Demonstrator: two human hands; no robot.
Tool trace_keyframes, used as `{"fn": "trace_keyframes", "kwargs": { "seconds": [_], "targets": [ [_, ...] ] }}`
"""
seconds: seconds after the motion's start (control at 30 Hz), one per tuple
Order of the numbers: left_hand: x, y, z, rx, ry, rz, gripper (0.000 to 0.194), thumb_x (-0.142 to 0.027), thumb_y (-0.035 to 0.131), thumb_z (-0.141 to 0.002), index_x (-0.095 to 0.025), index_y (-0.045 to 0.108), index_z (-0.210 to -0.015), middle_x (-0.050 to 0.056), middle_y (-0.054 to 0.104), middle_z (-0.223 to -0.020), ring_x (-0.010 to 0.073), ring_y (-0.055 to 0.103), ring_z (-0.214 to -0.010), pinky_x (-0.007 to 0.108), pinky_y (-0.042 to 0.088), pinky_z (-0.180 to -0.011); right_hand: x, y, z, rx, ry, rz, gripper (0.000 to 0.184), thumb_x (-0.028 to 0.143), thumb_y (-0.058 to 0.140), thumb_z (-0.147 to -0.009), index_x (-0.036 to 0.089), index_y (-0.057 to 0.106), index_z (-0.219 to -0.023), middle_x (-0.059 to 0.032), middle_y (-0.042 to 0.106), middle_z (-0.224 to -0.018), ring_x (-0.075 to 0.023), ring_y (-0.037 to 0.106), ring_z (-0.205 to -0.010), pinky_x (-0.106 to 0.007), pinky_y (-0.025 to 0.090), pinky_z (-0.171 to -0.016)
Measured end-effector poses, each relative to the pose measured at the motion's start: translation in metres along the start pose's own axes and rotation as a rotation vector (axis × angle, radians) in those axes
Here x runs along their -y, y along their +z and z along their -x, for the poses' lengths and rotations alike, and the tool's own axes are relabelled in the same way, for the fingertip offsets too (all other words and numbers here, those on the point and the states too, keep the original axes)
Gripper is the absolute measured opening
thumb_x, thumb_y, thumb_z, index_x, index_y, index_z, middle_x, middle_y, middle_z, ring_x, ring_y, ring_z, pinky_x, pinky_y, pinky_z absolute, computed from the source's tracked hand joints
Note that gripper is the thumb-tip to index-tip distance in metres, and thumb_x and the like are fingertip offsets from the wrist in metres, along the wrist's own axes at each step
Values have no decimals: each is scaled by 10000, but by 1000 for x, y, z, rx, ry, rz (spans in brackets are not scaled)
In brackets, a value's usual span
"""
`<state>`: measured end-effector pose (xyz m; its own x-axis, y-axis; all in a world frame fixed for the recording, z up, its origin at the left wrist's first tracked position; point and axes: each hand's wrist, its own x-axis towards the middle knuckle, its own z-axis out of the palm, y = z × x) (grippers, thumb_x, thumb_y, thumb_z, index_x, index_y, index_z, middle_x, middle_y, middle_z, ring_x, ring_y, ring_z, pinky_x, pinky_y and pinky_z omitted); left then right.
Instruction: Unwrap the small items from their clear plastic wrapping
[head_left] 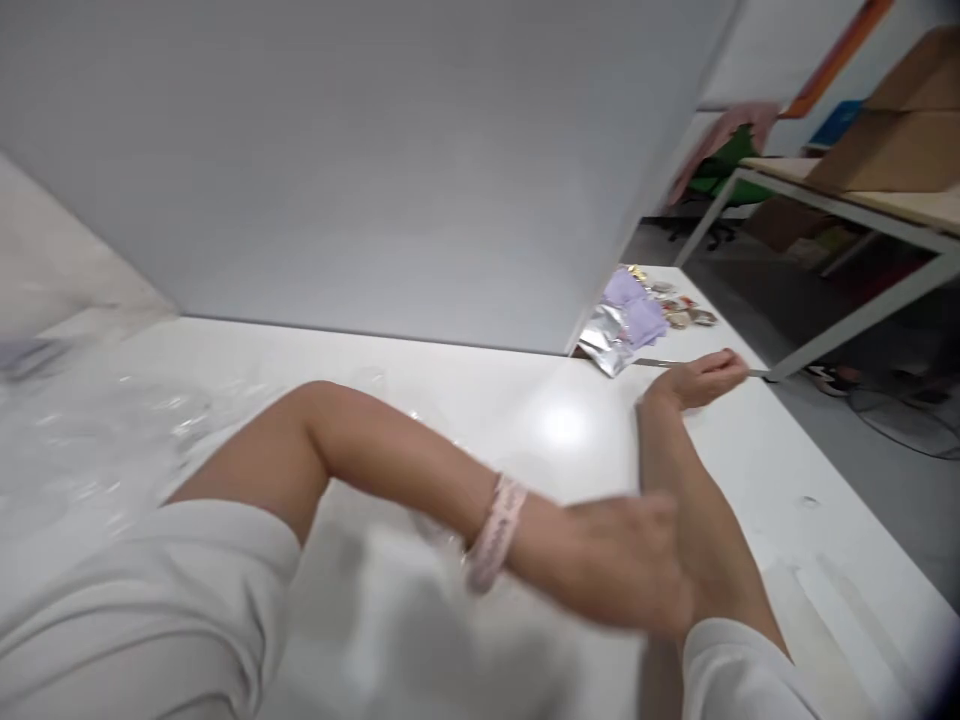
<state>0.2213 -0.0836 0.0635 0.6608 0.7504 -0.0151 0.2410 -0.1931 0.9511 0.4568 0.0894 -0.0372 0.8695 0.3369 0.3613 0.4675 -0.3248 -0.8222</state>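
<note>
My right hand point(697, 380) reaches across the white table point(540, 420), fingers stretched out together towards the right. It lies over a thin grey strip point(757, 373) at the table's far edge. Just beyond it are a silver foil packet point(607, 335) and purple packets point(637, 310). My left hand point(630, 560), with a pink band point(495, 530) on its wrist, crosses in front and rests against my right forearm. Motion smears it, so its fingers do not show. Both arms wear white short sleeves.
A grey partition panel point(375, 170) stands along the back of the table. Small wrapped items point(682, 310) lie beside the packets. Crumpled clear plastic point(112, 430) covers the table's left side. To the right stand another table point(862, 210) with cardboard boxes point(900, 130), and a green chair point(724, 165).
</note>
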Motion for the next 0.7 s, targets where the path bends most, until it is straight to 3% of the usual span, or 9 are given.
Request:
{"fn": "trace_keyframes", "kwargs": {
  "seconds": [0.07,0.13,0.2,0.27,0.37,0.47,0.53,0.63,0.7],
  "targets": [
    [-3,-18,81,326,274,-248,385,-197,658,-815,-249,495,-471,28,611,-560,174,530,-573,385,546,-760,8,-5,30,-75,-157,-135,501,278,94,-1016,50,450,-1285,-269,484,-1267,-276,480,-1178,-429,366,-1017],
    [-2,-45,148,516,552,-648,339,-269,639,-861,-241,552,-534,30,656,-635,177,573,-636,411,514,-939,18,-17,80,-26,-433,-333,431,368,228,-1018,111,533,-1180,-198,561,-1132,-254,546,-1033,-426,435,-930],
    [10,-76,202,340,441,-965,214,-368,592,-927,-226,702,-811,76,731,-1045,229,640,-1017,479,330,-1170,30,-40,145,227,-693,-465,408,425,292,-1015,153,573,-1131,-140,598,-1061,-240,577,-974,-435,473,-887],
    [36,-106,247,13,125,-1167,271,-394,554,-957,-257,694,-1145,83,551,-1452,302,432,-1389,585,131,-1223,41,-71,209,661,-910,-442,395,449,337,-1015,197,596,-1174,-121,624,-1128,-243,589,-1061,-438,483,-929],
    [92,-149,305,-394,-372,-1274,526,-465,509,-973,-332,471,-1480,94,226,-1661,406,60,-1539,705,2,-1163,53,-112,276,1136,-1214,-138,565,645,524,-902,289,570,-1339,-122,439,-1514,-358,405,-1386,-548,371,-1096],
    [144,-194,341,-396,-728,-1158,641,-568,398,-987,-327,304,-1574,114,115,-1685,437,5,-1535,735,38,-1136,58,-131,301,1273,-1222,95,760,738,547,-840,311,466,-1464,-117,215,-1651,-407,238,-1492,-600,266,-1160],
    [162,-227,348,-357,-828,-1058,677,-588,288,-1006,-290,193,-1607,115,86,-1689,420,29,-1538,708,98,-1149,58,-140,304,1260,-1119,155,863,756,505,-853,282,327,-1552,-143,114,-1673,-401,193,-1513,-595,269,-1164],
    [160,-268,336,-407,-865,-1058,631,-535,310,-1021,-235,292,-1576,139,220,-1658,425,125,-1519,719,76,-1143,53,-159,302,1180,-933,215,988,776,480,-851,234,154,-1609,-183,52,-1673,-419,176,-1514,-598,309,-1141],
    [142,-279,318,-525,-779,-1199,523,-412,417,-1015,-137,474,-1457,183,377,-1572,426,175,-1494,727,-11,-1137,48,-174,301,1142,-810,251,1025,780,493,-839,213,131,-1612,-202,166,-1651,-426,249,-1488,-594,345,-1117]
  ]
}}
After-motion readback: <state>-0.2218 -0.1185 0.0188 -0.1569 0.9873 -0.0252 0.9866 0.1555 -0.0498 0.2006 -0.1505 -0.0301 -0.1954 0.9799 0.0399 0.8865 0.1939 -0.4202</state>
